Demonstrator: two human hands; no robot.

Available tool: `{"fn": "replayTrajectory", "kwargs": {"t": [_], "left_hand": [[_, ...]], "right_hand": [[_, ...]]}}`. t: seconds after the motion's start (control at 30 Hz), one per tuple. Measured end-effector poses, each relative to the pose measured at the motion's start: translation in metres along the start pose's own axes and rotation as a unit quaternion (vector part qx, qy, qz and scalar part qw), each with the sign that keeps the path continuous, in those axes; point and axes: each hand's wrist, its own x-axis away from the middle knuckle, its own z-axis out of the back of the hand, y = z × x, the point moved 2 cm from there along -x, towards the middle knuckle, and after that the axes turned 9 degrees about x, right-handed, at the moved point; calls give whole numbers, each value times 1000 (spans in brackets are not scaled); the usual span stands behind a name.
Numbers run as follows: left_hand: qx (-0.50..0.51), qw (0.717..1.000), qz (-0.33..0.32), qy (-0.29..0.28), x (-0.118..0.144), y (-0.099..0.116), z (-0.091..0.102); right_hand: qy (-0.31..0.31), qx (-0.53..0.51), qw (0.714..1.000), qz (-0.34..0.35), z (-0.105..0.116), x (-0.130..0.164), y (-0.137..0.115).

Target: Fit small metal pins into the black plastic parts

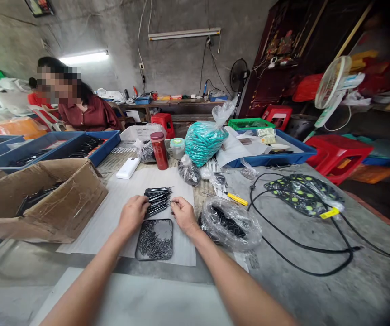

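Observation:
A row of slim black pen-like rods (158, 200) with thin tips pointing right lies on white paper (120, 199). At their left ends is my left hand (134, 213), its fingers closed on the thick end of a rod. My right hand (184, 214) sits by the tips, thumb and fingers pinched together; whatever is between them is too small to make out. Just below the rods, between my forearms, a black tray (136, 254) holds many small dark metal pins (154, 242). To the right of my right hand stands an open plastic bag (251, 226) of short black pieces.
A cardboard box (79, 199) with black rods stands left. Behind are a white power bank (128, 168), red flask (160, 151) and bag of teal pieces (203, 141). A yellow-handled screwdriver (237, 198) and black cable (303, 246) lie right. A co-worker (88, 111) sits opposite.

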Motion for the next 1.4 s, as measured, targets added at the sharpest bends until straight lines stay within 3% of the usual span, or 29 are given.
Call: {"fn": "replayTrajectory", "kwargs": {"t": [0.1, 0.2, 0.33, 0.6, 0.77, 0.87, 0.93, 1.03, 1.1, 1.17, 1.27, 1.4], "left_hand": [[-6, 996, 94, 1, 4, -24, 18], [-26, 982, 179, -52, 8, -43, 27], [-17, 973, 208, -102, 12, -49, 24], [25, 957, 265, -114, 17, -48, 26], [34, 963, 262, -48, 24, -49, 39], [125, 954, 273, 19, 28, -48, 39], [274, 917, 285, 53, 32, -47, 32], [503, 805, 307, 68, 38, -47, 20], [596, 735, 317, 60, 42, -49, 15], [653, 689, 310, 56, 44, -51, 15], [691, 657, 295, 55, 45, -53, 19], [711, 644, 282, 29, 45, -50, 21]], "right_hand": [[7, 10, 1000, 4, 1, 0, -1], [6, 18, 1000, 9, 1, 0, -1], [1, 23, 1000, 20, 0, 0, 0], [-23, 65, 997, 42, 0, 3, 2], [-55, 126, 986, 100, 0, 7, -8], [-110, 202, 960, 160, 0, 10, -18], [-155, 274, 926, 207, -2, 13, -22], [-231, 383, 853, 268, -7, 18, -25], [-263, 434, 810, 293, -10, 22, -26], [-281, 469, 780, 305, -12, 25, -29], [-303, 504, 747, 312, -15, 30, -34], [-314, 535, 721, 308, -18, 35, -38]]}}
